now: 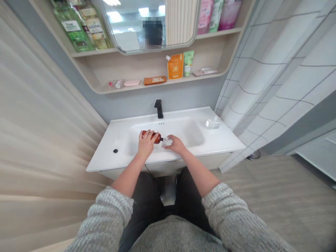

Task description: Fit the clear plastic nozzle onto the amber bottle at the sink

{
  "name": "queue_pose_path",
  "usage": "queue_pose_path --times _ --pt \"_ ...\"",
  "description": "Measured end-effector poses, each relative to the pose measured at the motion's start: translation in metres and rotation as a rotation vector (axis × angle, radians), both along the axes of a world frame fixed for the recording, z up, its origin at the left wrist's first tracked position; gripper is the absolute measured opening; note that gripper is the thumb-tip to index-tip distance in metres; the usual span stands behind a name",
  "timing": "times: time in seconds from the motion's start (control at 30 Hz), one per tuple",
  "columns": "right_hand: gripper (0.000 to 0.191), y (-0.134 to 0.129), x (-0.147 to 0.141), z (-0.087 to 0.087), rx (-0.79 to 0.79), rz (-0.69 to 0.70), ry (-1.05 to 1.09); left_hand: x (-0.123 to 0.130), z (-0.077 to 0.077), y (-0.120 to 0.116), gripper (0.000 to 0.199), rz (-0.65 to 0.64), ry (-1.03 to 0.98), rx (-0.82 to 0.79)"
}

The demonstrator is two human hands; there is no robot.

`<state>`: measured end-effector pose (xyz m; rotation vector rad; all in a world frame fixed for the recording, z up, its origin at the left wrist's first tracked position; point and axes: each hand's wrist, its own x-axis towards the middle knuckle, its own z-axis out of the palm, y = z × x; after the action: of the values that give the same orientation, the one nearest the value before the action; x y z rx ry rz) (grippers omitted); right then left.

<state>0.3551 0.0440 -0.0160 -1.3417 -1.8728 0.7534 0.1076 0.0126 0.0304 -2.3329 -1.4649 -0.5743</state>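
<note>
Over the white sink (193,131), my left hand (146,142) is wrapped around a reddish-brown bottle (158,138). The bottle is tipped onto its side, its dark neck pointing right. My right hand (175,144) grips a small clear container (167,142) right at the bottle's mouth; whether the two touch, I cannot tell. Its fingers partly cover the clear container. No liquid can be made out between them. On the counter to the left lies a small round black cap (115,151).
A black faucet (159,109) rises behind the basin. A clear box-like object (213,123) stands on the right counter. Above, a shelf (126,90) holds an orange pouch (175,66), a green tube (188,63) and small items, below a mirror (131,36). A curtain (44,115) hangs at left.
</note>
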Motion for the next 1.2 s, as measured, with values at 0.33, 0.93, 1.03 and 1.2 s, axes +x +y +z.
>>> queue_pose_path --times 0.33,0.93,1.03,1.2 --pt "0.068 -0.0001 -0.0009 -0.0002 0.000 -0.010 0.017 -0.0008 0.0001 0.0017 0.063 -0.010 0.019 0.025" --pt "0.068 0.0025 -0.0008 -0.0042 0.017 0.001 0.012 -0.0011 0.0011 0.0016 0.063 -0.015 0.025 0.027" --pt "0.067 0.0018 -0.0008 -0.0033 0.016 -0.007 0.012 -0.0013 0.0009 0.0019 0.061 -0.020 0.033 0.040" --pt "0.067 0.0008 -0.0009 -0.0016 0.002 -0.006 0.005 -0.0012 0.0007 0.0020 0.061 -0.017 0.028 0.044"
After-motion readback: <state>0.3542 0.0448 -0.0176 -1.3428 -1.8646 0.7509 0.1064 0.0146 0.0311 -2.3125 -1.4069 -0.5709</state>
